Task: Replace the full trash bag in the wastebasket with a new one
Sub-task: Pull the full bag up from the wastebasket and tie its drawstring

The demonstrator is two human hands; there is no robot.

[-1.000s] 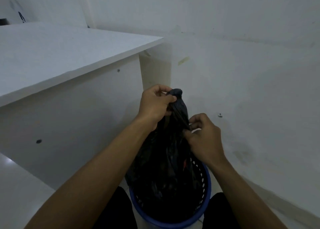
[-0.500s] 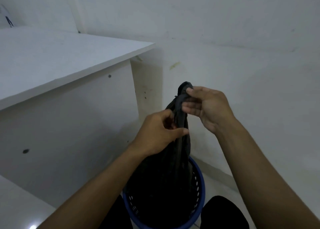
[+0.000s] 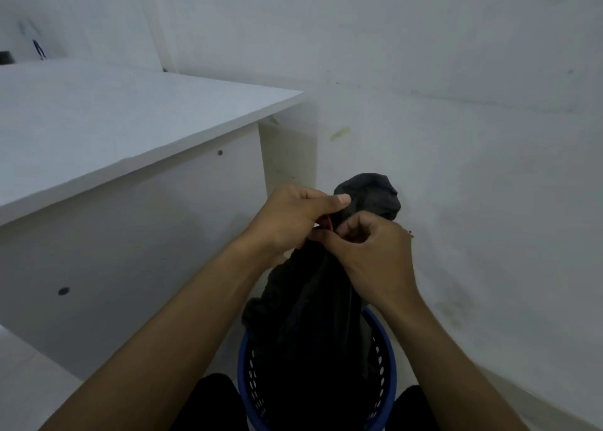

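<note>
A black trash bag stands in a blue perforated wastebasket on the floor between my knees. Its top is gathered into a bunched neck that sticks up above my hands. My left hand pinches the neck from the left, thumb stretched toward the bunched top. My right hand grips the neck just below and to the right, fingers curled. A bit of orange shows between the two hands; what it is cannot be told. The lower bag is hidden inside the basket.
A white desk with a side panel stands close on the left. A white wall runs behind and to the right of the basket. Pale floor tiles show at the lower left.
My right hand has come down from the bag's top to below it, and my left hand has risen to the neck. The bunched top now stands free above both hands.
</note>
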